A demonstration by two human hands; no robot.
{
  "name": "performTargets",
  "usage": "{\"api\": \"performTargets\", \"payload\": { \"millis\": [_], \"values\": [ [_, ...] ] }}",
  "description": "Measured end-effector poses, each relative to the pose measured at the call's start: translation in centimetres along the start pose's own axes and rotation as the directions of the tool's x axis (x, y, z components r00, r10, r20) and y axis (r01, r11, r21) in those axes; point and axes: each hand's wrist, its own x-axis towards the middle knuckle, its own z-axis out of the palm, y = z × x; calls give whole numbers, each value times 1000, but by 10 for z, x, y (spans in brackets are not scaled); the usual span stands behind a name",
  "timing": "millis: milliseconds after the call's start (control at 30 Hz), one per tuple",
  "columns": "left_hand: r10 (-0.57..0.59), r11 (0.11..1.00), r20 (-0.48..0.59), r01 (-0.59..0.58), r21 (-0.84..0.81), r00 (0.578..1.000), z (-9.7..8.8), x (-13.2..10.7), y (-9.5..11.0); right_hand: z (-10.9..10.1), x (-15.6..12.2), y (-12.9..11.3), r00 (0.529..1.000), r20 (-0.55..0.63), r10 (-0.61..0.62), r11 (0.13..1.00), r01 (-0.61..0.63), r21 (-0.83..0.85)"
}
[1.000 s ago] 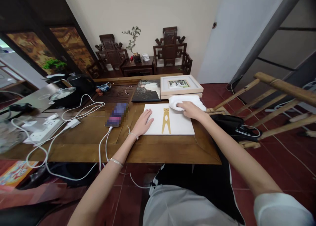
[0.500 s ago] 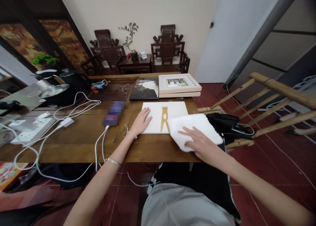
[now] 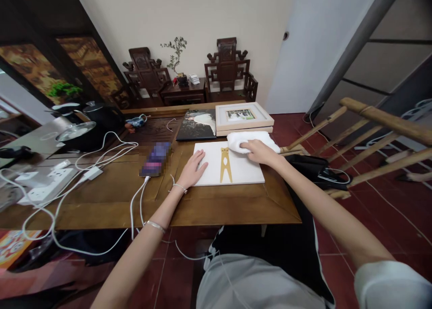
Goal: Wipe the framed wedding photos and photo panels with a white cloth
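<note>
The white cloth [image 3: 241, 140] has slid from the near right corner of the canvas [image 3: 236, 170] to its far right corner. The right hand [image 3: 257, 150] lies pressed flat on it, fingers together. The left hand [image 3: 193, 167], spread, still pins the canvas's left edge to the bench [image 3: 118, 194]. At far left, a lidded pot [image 3: 81, 138] – contents hidden.

Table [image 3: 209, 205]: brown wood, bare along the near edge.
Phone [image 3: 155, 158]: screen blurred, lying left of centre – a white cable [image 3: 135, 201] is plugged into its near end.
Power strips [image 3: 43, 183]: white, at the far left, with looping white leads.
Cookware: lidded pan [image 3: 76, 131] and black pot [image 3: 101, 113], far-left corner.
Dark print [image 3: 197, 124]: flat at the far edge, just beside a pale framed picture [image 3: 241, 115].
Carved chairs [image 3: 229, 70]: two, against the wall – a potted plant [image 3: 175, 59] stands between them.
Black bag [image 3: 313, 169]: right of the table, against a bamboo frame [image 3: 371, 138].
Floor [image 3: 371, 219]: dark red tiles.
</note>
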Motion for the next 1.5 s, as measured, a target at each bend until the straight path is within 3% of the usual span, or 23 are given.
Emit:
{"api": "performTargets", "payload": {
  "millis": [100, 200, 367, 467, 567, 733, 900, 1033, 1133, 1300, 1500],
  "values": [
    [5, 1000, -4, -5, 2, 1000, 0, 0, -1, 3, 5, -2, 999, -16, 29, 1000, -29, -11],
    [7, 1000, 2, -7, 7, 1000, 0, 1, -1, 11, -12, -16, 1000, -28, 0, 999, -1, -47],
    [7, 1000, 14, -7, 22, 1000, 1, 1, -1, 22, -80, -51, 990, -75, -118, 993, 116, -33],
    [28, 999, 21, -29, 37, 999, 2, 2, -3, 19, -121, -70, 978, -93, -187, 982, 189, 17],
    [42, 998, 27, -43, 49, 999, 2, 3, -3, 10, -142, -81, 976, -74, -205, 975, 210, 72],
    [29, 998, 26, -31, 55, 999, 2, 2, 0, 0, -125, -76, 987, -60, -147, 980, 154, 127],
    [24, 998, 30, -26, 51, 999, 1, 2, 1, 4, -65, -49, 998, -1, -69, 991, 69, 114],
    [22, 998, 35, -24, 50, 999, 0, 1, 0, 13, -13, -24, 997, 36, -72, 991, 68, 119],
    [19, 999, 34, -21, 45, 999, 0, 1, 0, 19, 6, -16, 999, 36, -33, 996, 30, 81],
    [19, 999, 34, -20, 35, 999, 0, 1, 0, 23, -13, -33, 997, 14, -79, 997, 79, -11],
    [22, 999, 30, -22, 27, 999, 0, 2, 2, 14, -89, -77, 983, 29, -182, 983, 182, -5]
  ]
}}
